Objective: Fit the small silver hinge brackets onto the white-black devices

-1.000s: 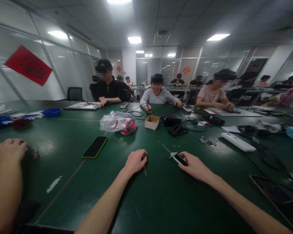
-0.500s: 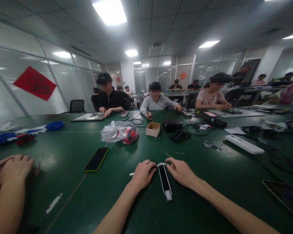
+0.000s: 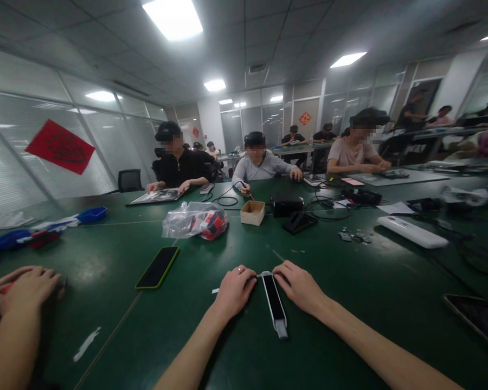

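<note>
A narrow black strip with a white frame [image 3: 275, 303] lies on the green table [image 3: 211, 346] between my hands, its long axis pointing toward me. My left hand [image 3: 235, 290] rests curled at the strip's far left corner, fingertips pinched at its top edge. My right hand [image 3: 301, 286] lies curled at the far right corner, fingertips touching the same end. A small white sliver [image 3: 215, 291] lies just left of my left hand.
A green-cased phone [image 3: 157, 267] lies to the left. A clear bag with red parts [image 3: 195, 220], a cardboard box [image 3: 252, 212], black devices and cables sit mid-table. A white bar [image 3: 412, 232] and a dark tablet [image 3: 477, 319] are right. A neighbour's hand [image 3: 24, 287] rests far left. Several people sit opposite.
My right hand brought the strip from the right into the middle and laid it lengthwise; both hands closed in on its far end. The view tilted up slightly.
</note>
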Motion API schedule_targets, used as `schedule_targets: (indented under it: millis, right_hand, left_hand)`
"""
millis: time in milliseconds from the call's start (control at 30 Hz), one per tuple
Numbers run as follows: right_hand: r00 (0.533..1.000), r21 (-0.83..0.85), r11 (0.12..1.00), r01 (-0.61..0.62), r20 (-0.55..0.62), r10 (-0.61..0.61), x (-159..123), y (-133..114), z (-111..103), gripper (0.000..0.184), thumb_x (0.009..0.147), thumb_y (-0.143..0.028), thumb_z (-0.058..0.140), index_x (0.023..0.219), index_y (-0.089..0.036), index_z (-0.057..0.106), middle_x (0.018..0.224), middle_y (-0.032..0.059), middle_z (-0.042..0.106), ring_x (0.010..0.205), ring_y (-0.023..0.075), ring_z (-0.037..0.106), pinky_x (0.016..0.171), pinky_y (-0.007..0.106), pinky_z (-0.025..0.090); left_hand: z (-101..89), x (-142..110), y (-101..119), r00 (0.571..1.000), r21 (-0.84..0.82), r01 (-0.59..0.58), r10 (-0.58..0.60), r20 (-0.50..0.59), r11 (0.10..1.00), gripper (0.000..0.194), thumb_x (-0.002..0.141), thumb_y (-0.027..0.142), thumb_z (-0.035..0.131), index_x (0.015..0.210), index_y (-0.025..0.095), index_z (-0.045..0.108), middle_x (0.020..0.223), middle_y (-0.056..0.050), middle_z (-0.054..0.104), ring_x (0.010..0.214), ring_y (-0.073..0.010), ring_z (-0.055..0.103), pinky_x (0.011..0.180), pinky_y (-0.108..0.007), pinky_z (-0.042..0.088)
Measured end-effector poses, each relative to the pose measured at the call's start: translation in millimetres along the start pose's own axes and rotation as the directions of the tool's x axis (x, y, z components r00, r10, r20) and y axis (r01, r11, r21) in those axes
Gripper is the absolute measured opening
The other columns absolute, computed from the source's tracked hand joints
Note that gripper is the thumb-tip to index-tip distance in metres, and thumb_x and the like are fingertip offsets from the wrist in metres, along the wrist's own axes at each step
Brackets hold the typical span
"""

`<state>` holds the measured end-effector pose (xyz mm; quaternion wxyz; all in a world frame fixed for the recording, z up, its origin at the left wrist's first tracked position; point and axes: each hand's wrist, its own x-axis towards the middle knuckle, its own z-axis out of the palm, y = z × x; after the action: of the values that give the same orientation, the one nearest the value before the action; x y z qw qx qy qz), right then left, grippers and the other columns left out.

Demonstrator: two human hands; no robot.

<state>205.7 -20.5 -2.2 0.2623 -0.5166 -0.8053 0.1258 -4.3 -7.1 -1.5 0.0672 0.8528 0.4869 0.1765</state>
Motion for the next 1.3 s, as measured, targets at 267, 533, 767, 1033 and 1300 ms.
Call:
schedule_targets:
  millis: [267, 533, 767, 1033, 1300]
  right_hand:
    - [0.997, 0.027, 0.997, 0.069, -0.022, -0.068, -1, 1, 4, 0.026, 0.093, -0.03, 0.034, 0.095, -0.021, 0.058, 0.095, 0.0058, 0.056, 0.08, 0.0168, 0.057, 0.072, 0.032, 0.049]
    - [1.0, -0.025, 0.999, -0.022, -0.004, 0.022, 1, -3, 3, 0.017, 0.087, -0.024, 0.043, 0.09, -0.019, 0.058, 0.093, 0.0066, 0.058, 0.082, 0.0188, 0.056, 0.073, 0.035, 0.048]
    - [0.999, -0.045, 0.998, -0.038, 0.01, 0.039, 0, -4, 1, 0.018, 0.088, -0.024, 0.04, 0.087, -0.018, 0.057, 0.09, 0.0065, 0.058, 0.081, 0.0188, 0.055, 0.072, 0.034, 0.046]
    - [1.0, -0.049, 0.999, 0.008, -0.004, -0.009, 0, -5, -1, 0.016, 0.087, -0.022, 0.042, 0.088, -0.018, 0.058, 0.091, 0.0065, 0.058, 0.082, 0.0188, 0.054, 0.074, 0.034, 0.045]
    - [1.0, -0.043, 0.999, 0.005, 0.006, -0.005, 0, -8, -3, 0.016, 0.088, -0.024, 0.043, 0.087, -0.018, 0.058, 0.09, 0.0062, 0.058, 0.082, 0.0191, 0.054, 0.074, 0.035, 0.046]
  left_hand:
    - [-4.1, -3, 3, 1.0, -0.016, 0.013, -0.013, 0.011, 1.0, 0.02, 0.093, 0.03, 0.042, 0.098, 0.024, 0.061, 0.099, -0.002, 0.06, 0.087, -0.0161, 0.057, 0.076, -0.027, 0.041]
    - [-2.5, -3, 7, 0.999, -0.024, 0.048, -0.047, 0.016, 0.999, 0.018, 0.091, 0.029, 0.045, 0.098, 0.024, 0.061, 0.097, -0.002, 0.059, 0.084, -0.0156, 0.057, 0.074, -0.027, 0.042]
    - [0.7, -2, 6, 0.999, -0.022, 0.04, -0.04, -0.004, 0.999, 0.02, 0.093, 0.03, 0.043, 0.098, 0.024, 0.061, 0.097, -0.001, 0.06, 0.083, -0.0151, 0.058, 0.074, -0.026, 0.042]
    - [4.8, -2, 2, 1.0, -0.037, 0.015, -0.016, -0.02, 0.999, 0.017, 0.091, 0.029, 0.046, 0.099, 0.025, 0.06, 0.097, 0.0, 0.06, 0.083, -0.0146, 0.058, 0.073, -0.025, 0.041]
    - [4.3, -1, 1, 0.999, -0.032, 0.035, -0.036, -0.001, 0.999, 0.02, 0.093, 0.03, 0.043, 0.097, 0.024, 0.061, 0.096, -0.001, 0.059, 0.081, -0.0144, 0.057, 0.073, -0.025, 0.042]
